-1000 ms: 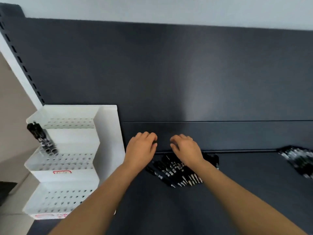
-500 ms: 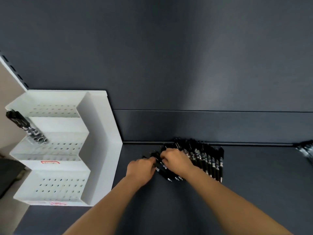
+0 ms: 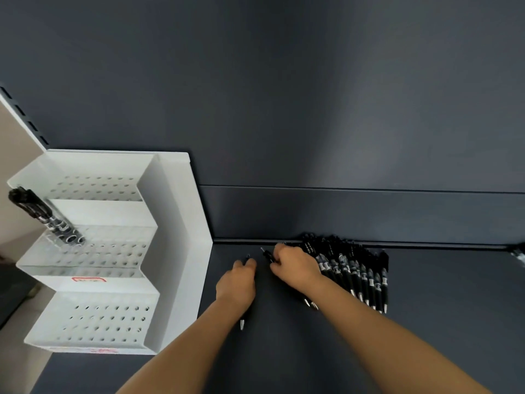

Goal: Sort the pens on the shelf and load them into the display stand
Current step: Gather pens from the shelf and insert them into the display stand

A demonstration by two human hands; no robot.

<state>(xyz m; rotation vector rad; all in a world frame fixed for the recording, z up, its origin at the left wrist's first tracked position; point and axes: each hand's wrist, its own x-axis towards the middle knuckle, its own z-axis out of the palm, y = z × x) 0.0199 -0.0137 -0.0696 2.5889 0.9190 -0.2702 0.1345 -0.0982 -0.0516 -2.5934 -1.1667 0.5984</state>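
A heap of black click pens [image 3: 355,271] lies on the dark shelf [image 3: 426,322] against its back lip. My left hand [image 3: 237,282] is closed around one black pen whose silver tip [image 3: 241,325] pokes out below the wrist. My right hand [image 3: 295,265] rests on the left end of the heap, fingers curled over a pen [image 3: 267,255]. The white three-tier display stand [image 3: 173,223] sits at the left. Several black pens [image 3: 48,220] stand in its middle tier's left end.
The dark back panel [image 3: 312,109] rises behind the shelf. More pens [image 3: 518,254] show at the far right edge. The stand's holes in the top and bottom tiers hold nothing. A pale wall and floor lie left of the stand.
The view tilted down and closer. My left hand drew one pen out to the left, apart from the heap. My right hand stayed on the heap's left end.
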